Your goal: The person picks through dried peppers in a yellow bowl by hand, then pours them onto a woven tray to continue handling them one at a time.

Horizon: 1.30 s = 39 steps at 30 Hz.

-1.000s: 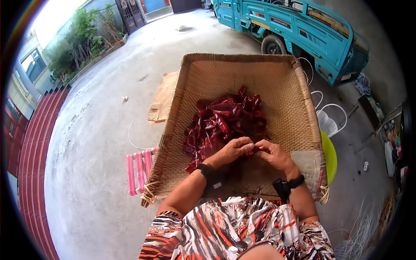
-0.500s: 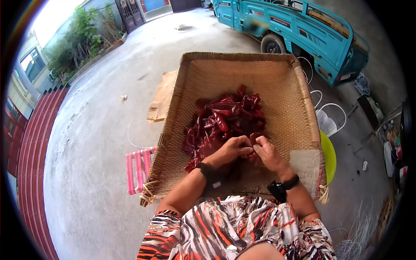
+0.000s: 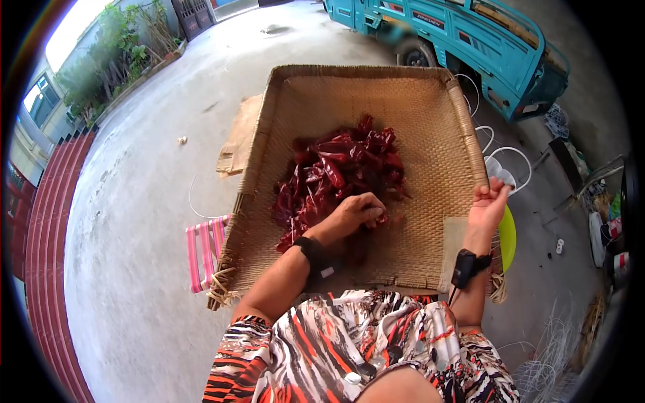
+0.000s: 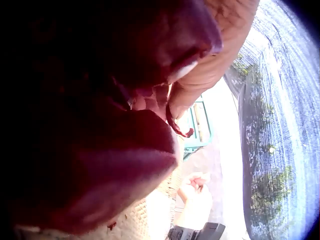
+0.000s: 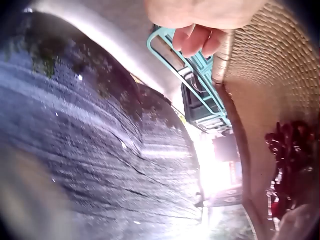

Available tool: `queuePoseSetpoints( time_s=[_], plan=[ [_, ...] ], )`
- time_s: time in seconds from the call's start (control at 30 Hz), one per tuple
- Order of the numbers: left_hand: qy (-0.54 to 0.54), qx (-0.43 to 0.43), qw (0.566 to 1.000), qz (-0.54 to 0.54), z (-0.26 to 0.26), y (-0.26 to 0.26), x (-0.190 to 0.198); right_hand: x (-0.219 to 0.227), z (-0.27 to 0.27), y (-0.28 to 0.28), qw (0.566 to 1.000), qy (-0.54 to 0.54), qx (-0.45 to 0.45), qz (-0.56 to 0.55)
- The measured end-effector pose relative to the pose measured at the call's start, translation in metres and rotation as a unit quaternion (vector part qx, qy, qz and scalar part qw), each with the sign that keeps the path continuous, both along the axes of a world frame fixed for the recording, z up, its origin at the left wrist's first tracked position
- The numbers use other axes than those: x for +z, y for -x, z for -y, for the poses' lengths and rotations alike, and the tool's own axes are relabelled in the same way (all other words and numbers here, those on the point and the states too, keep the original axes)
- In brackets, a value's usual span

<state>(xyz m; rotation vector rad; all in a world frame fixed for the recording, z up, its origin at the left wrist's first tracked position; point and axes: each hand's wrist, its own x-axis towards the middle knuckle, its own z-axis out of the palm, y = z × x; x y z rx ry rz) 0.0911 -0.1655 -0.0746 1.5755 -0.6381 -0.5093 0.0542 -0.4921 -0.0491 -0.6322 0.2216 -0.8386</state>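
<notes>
Glossy dark-red dried peppers [image 3: 316, 174] lie heaped in a woven tray [image 3: 430, 127] with raised sides. Over the heap's near right edge, my left hand [image 3: 357, 211] grips a dried pepper [image 4: 120, 175], which fills much of the left wrist view. This pepper is split, with its pale inside showing between the two dark flaps. A thin curled red strip [image 4: 181, 127] hangs beside the finger. My right hand [image 3: 489, 205] is above the tray's right rim, palm up, fingers loosely bent, with nothing visible in it.
A yellow-green basin [image 3: 508, 238] and a white bucket [image 3: 500, 173] stand beyond the tray's right side. At its left are a pink striped stool [image 3: 201, 252] and flattened cardboard [image 3: 240, 134]. A turquoise cargo tricycle [image 3: 463, 50] is parked at the far right.
The right hand has left the left hand at the heap and moved right to the tray's rim. The left hand stays over the heap with a pepper. The head view has shifted slightly.
</notes>
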Motion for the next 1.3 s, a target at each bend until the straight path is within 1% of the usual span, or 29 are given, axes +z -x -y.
queuePoseSetpoints(
  time_s=[0.03,0.13,0.17,0.2,0.23,0.27,0.3,0.37,0.4,0.47,0.6,0.67,0.77,0.87,0.9,0.93,0.97,1.0,1.03,1.07,1.13,1.17,1.27,1.3],
  plan=[
    [0.006,0.002,1.0,-0.014,0.0,-0.002,-0.003,0.004,0.007,0.004,0.999,-0.042,-0.032,0.0],
    [0.014,0.007,0.999,-0.028,-0.001,-0.002,-0.001,-0.001,0.019,0.01,0.996,-0.047,0.071,0.033],
    [0.019,0.008,0.999,-0.028,-0.001,-0.001,0.002,-0.008,0.019,0.005,0.993,-0.002,0.119,0.011],
    [0.023,0.009,0.999,-0.028,-0.002,0.0,0.004,-0.006,0.007,0.002,0.984,0.092,0.136,-0.071],
    [0.026,0.016,0.999,-0.037,-0.002,-0.001,0.003,-0.004,-0.016,-0.001,0.959,0.183,0.152,-0.153],
    [0.024,0.016,0.999,-0.039,-0.001,-0.001,0.004,0.009,-0.045,0.006,0.923,0.286,0.192,-0.168],
    [0.022,0.017,0.999,-0.04,-0.001,0.0,0.007,0.021,-0.071,0.012,0.875,0.386,0.231,-0.18],
    [0.018,0.019,0.998,-0.05,-0.001,0.002,0.011,0.009,-0.092,0.01,0.781,0.485,0.366,-0.143],
    [0.019,0.018,0.998,-0.051,-0.001,0.002,0.011,0.013,-0.105,0.014,0.738,0.499,0.406,-0.204],
    [0.019,0.017,0.998,-0.054,-0.002,0.002,0.011,0.015,-0.121,0.018,0.694,0.564,0.401,-0.198],
    [0.022,0.004,0.998,-0.062,-0.003,0.002,0.012,-0.017,-0.12,0.008,0.72,0.512,0.436,-0.17],
    [0.037,-0.007,0.997,-0.072,-0.003,0.002,0.011,-0.021,-0.117,0.006,0.731,0.491,0.447,-0.159],
    [0.066,-0.01,0.992,-0.105,-0.002,-0.001,0.008,-0.015,-0.115,0.006,0.735,0.497,0.437,-0.146],
    [0.062,0.038,0.995,-0.073,-0.002,0.001,0.008,0.009,-0.107,0.008,0.824,0.384,0.383,-0.164],
    [0.013,0.031,0.999,0.008,-0.002,0.0,0.009,0.012,-0.1,0.007,0.869,0.331,0.331,-0.16],
    [-0.036,0.024,0.995,0.089,-0.002,0.0,0.009,0.014,-0.09,0.007,0.907,0.276,0.277,-0.155],
    [-0.084,0.017,0.982,0.168,-0.002,0.0,0.01,0.015,-0.079,0.006,0.942,0.219,0.22,-0.13],
    [-0.131,0.01,0.96,0.246,-0.002,0.001,0.01,0.015,-0.065,0.005,0.968,0.16,0.162,-0.104],
    [-0.134,0.015,0.951,0.278,-0.002,0.004,0.012,0.011,-0.042,0.0,0.984,0.094,0.148,-0.035],
    [-0.14,0.019,0.941,0.309,-0.002,0.006,0.011,0.003,-0.017,-0.002,0.99,0.026,0.132,0.034],
    [-0.153,0.027,0.915,0.372,-0.003,0.008,0.009,-0.006,0.021,0.001,0.989,-0.018,0.079,0.12],
    [-0.159,0.029,0.911,0.38,-0.004,0.007,0.007,-0.001,0.032,0.008,0.992,-0.063,0.072,0.087],
    [-0.174,0.032,0.901,0.397,-0.006,0.005,0.001,0.009,0.02,0.014,0.986,-0.128,0.07,0.083],
    [-0.177,0.033,0.901,0.396,-0.006,0.004,0.001,-0.002,0.023,0.012,0.982,-0.094,0.13,0.102]
  ],
)
